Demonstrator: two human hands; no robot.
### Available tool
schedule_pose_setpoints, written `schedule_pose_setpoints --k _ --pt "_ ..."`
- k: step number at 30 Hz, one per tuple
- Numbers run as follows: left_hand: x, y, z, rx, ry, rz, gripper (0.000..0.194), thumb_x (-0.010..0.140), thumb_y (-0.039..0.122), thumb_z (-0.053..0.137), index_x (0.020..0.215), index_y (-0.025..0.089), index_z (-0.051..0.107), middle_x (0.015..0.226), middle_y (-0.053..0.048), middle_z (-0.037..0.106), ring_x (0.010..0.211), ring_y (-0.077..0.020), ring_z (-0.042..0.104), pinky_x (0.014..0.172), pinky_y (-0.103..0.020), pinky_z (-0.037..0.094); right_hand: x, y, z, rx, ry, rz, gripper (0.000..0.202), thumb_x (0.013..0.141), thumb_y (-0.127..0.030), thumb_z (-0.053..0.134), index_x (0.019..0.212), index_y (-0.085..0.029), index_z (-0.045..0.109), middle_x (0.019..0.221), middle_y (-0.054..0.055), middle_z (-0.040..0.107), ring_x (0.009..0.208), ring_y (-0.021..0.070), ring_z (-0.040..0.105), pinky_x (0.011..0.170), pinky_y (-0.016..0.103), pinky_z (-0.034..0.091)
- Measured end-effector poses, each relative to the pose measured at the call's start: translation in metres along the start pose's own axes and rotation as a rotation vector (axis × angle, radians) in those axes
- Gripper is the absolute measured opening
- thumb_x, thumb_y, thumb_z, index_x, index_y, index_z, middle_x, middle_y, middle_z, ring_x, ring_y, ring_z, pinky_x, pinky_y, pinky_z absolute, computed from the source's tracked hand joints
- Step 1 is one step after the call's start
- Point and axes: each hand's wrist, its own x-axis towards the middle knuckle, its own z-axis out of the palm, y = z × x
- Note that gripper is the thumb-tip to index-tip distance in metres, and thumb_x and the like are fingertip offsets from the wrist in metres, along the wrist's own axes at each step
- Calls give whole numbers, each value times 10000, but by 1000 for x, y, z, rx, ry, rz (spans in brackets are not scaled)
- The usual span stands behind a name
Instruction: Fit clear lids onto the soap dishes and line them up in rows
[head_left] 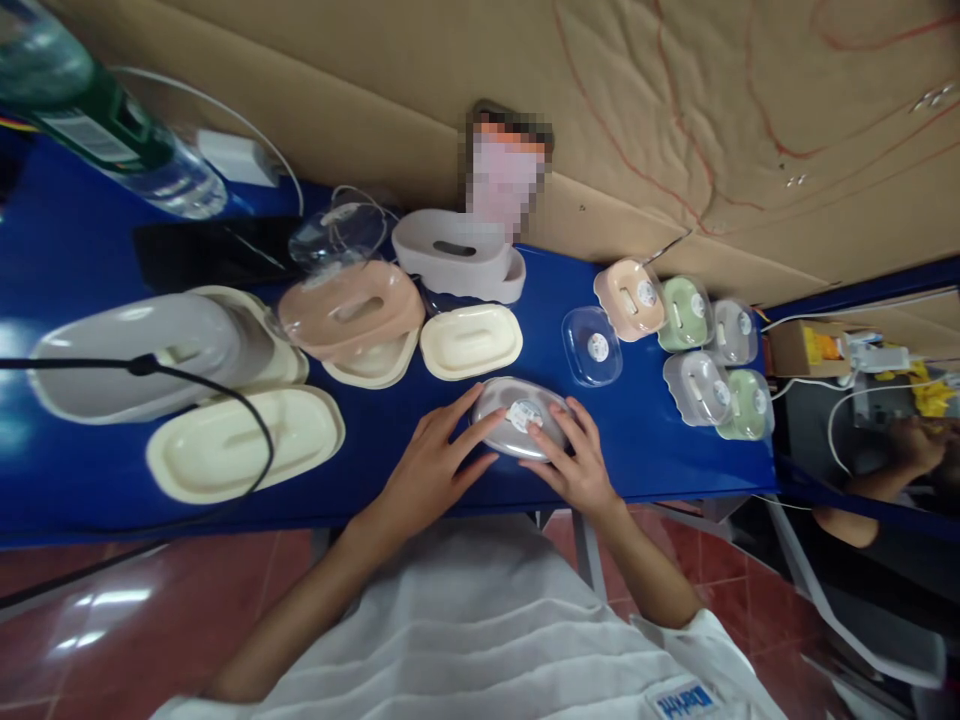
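A grey soap box (510, 440) with a clear lid and a round white sticker rests on the blue table near its front edge. My left hand (435, 455) grips its left side, fingertips on the lid. From the right, my right hand (574, 460) has its fingers over the lid and sticker. Beyond it lies a loose clear lid (589, 360) with a sticker. A cream tray (471, 343) sits behind the soap box. The underside of the box is hidden.
At right stand several lidded boxes, including a peach one (628, 300) and a green one (684, 315). Leftward are stacked peach trays (352, 310), grey trays (135, 355) and a cream tray (244, 445), crossed by a black cable (202, 375). A bottle (105, 120) stands behind. A co-worker's arm (874, 505) shows far right.
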Motion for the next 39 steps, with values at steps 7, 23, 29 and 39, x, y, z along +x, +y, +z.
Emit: schedule_pose_setpoints --k 7,23,29,39 --pt "-2 0 2 95 -9 126 490 1076 253 603 1561 304 559 1549 -124 641 1347 -288 663 1149 -470 479 -31 -3 -18 -43 -10 90 543 950 -375 833 1460 -290 668 1503 142 612 1520 376 491 1174 595 562" --pt "4 -7 1 -32 39 128 245 1066 244 624 1295 287 701 1313 -53 756 1252 -230 709 1130 -468 538 -35 84 -26 -379 233 771 536 1079 -500 575 1563 -270 570 1649 185 466 1590 407 352 1209 686 410" --pt "4 -4 -2 -100 87 46 232 1064 257 628 1276 277 721 1249 -61 774 1220 -224 724 1117 -457 578 -39 96 -29 -368 269 691 615 1069 -509 609 1615 -242 521 1656 213 463 1580 408 389 1213 670 439" --pt "8 -4 -6 -160 62 61 193 1049 244 644 1213 279 739 1217 -40 784 1185 -216 732 1137 -464 551 -64 90 -29 -341 415 805 571 1047 -553 653 1506 -214 662 1630 190 547 1499 363 564 1209 539 513"
